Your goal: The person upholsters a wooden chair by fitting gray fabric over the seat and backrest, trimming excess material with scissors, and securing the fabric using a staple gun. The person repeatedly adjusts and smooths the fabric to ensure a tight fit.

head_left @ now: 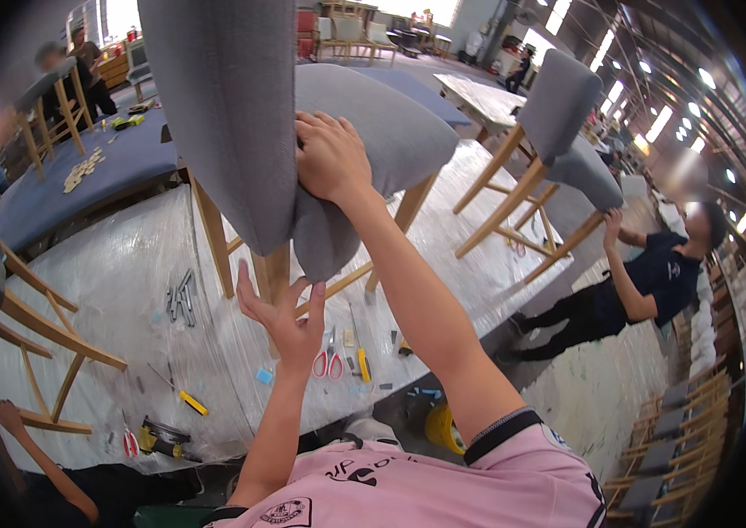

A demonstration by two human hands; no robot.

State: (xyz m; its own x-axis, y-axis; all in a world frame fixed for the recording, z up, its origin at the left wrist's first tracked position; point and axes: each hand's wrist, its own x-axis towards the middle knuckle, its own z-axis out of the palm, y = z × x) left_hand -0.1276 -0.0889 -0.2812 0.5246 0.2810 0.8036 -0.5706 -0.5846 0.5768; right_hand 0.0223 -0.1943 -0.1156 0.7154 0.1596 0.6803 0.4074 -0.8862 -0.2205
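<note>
A tall chair point(227, 114) with grey fabric on its back and seat and light wooden legs stands on the plastic-covered table before me. My right hand point(335, 157) lies on the grey seat point(390, 119), close against the backrest, with its fingers spread and their tips partly hidden by it. Lower down, my left hand point(285, 317) is beside a wooden leg point(271, 273), under the bottom corner of the upholstery. Its thumb and fingers are apart, and I see nothing held in them. Whether the fingertips touch the chair I cannot tell.
Scissors point(329, 365) and a yellow screwdriver point(364, 365) lie near the table's front edge. Another screwdriver point(192, 403) and metal pieces point(181, 299) are farther left. A co-worker point(654, 273) touches a grey chair point(564, 106) at right. Another chair point(56, 326) stands at left.
</note>
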